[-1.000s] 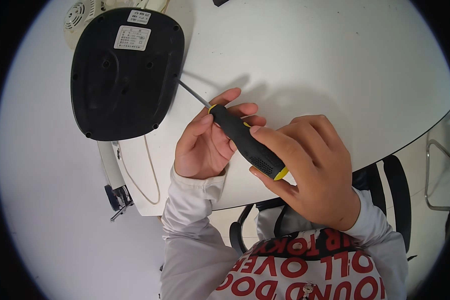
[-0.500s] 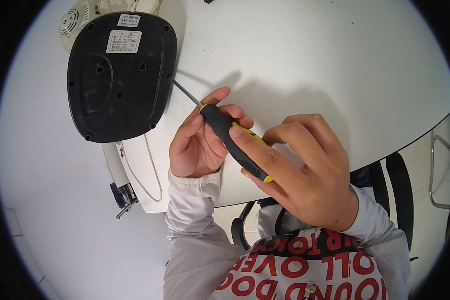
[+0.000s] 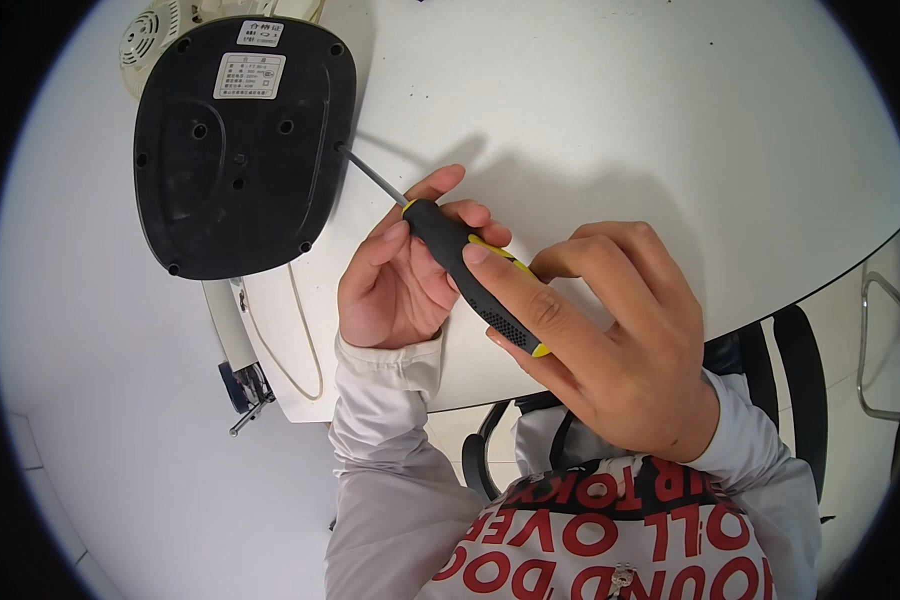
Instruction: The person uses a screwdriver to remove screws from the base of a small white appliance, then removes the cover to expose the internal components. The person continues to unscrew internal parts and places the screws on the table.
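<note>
A screwdriver (image 3: pixel 467 270) with a black and yellow handle slants from lower right to upper left. Its metal shaft reaches a hole at the right edge of a black plastic base (image 3: pixel 240 225), which has rounded corners and several recessed holes. My right hand (image 3: pixel 620 335) is closed round the rear of the handle, forefinger laid along the top and thumb underneath. At the front of the handle, my left hand (image 3: pixel 395 285) steadies it between thumb and curled fingers, palm turned up. Whether a screw sits in the hole cannot be made out.
Behind the base, a cream plastic part with vent slots (image 3: pixel 148 38) lies partly covered. A pale cord (image 3: pixel 305 340) loops at the left end of the white table (image 3: pixel 570 110). Black chair parts (image 3: pixel 798 370) stand beyond the table's near edge at right.
The black base sits slightly higher in the picture. Both hands and the screwdriver have shifted up a little as well, and the tip is still at the same hole.
</note>
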`<state>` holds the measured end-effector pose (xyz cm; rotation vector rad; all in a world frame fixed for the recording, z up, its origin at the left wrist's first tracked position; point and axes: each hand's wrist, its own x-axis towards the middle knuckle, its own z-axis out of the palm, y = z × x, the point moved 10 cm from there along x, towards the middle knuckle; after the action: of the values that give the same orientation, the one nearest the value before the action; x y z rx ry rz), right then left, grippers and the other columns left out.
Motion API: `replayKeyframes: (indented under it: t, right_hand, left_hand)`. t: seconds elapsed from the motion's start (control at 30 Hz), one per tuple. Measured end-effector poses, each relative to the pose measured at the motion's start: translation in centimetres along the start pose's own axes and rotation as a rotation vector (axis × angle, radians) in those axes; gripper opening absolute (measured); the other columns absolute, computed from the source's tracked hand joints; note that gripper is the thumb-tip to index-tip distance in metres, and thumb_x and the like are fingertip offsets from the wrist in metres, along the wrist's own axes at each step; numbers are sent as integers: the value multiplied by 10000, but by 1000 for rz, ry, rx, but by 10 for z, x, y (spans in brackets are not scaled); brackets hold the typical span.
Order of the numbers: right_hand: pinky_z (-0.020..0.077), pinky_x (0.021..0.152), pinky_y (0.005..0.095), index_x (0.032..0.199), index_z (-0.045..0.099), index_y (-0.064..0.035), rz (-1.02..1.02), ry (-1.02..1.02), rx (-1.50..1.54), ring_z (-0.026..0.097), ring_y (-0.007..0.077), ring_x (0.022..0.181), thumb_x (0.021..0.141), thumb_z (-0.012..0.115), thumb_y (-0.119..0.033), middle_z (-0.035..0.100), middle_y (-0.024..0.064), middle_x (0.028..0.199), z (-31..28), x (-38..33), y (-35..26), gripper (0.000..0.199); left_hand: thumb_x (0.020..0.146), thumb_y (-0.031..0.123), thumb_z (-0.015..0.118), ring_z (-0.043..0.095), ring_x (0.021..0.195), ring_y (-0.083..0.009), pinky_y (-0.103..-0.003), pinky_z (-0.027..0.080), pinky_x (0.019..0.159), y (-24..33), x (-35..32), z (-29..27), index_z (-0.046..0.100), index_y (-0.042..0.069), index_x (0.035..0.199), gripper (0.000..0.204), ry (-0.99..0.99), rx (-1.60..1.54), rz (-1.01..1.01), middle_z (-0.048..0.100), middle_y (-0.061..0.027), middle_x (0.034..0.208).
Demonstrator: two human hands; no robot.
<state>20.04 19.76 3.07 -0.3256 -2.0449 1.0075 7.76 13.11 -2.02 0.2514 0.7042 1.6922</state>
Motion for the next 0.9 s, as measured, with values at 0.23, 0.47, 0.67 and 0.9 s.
replayKeyframes:
  t: [0.23,0.47,0.67,0.9]
  right_hand:
    - [425,602,318,1113,622,-90,1,-6,5,488,231,696,599,732,-108,530,52,777,0,1,0,526]
    - [434,603,329,1050,605,-50,54,118,97,519,255,710,578,747,-96,565,83,815,-8,1,7,495]
    - [410,496,268,1063,596,-35,99,10,98,518,193,608,582,750,-88,557,87,792,-5,2,7,508]
    - [396,462,227,1155,541,-33,143,-76,167,516,143,572,668,762,-158,543,73,771,-2,6,5,549]
  left_hand:
    - [914,191,313,460,1151,-416,-472,430,951,0,-1,1,228,-60,1338,500,-1,-18,0,475,-272,1206]
    - [911,219,346,466,1147,-407,-463,438,947,1,2,2,232,-61,1333,520,3,25,9,463,-270,1215]
    - [941,292,377,545,1069,-317,-376,492,891,2,-4,-7,294,-72,1275,501,96,195,6,466,-262,1192]
    - [946,221,424,575,1024,-260,-316,515,862,3,-10,-9,363,-70,1194,388,191,232,3,484,-254,1158]
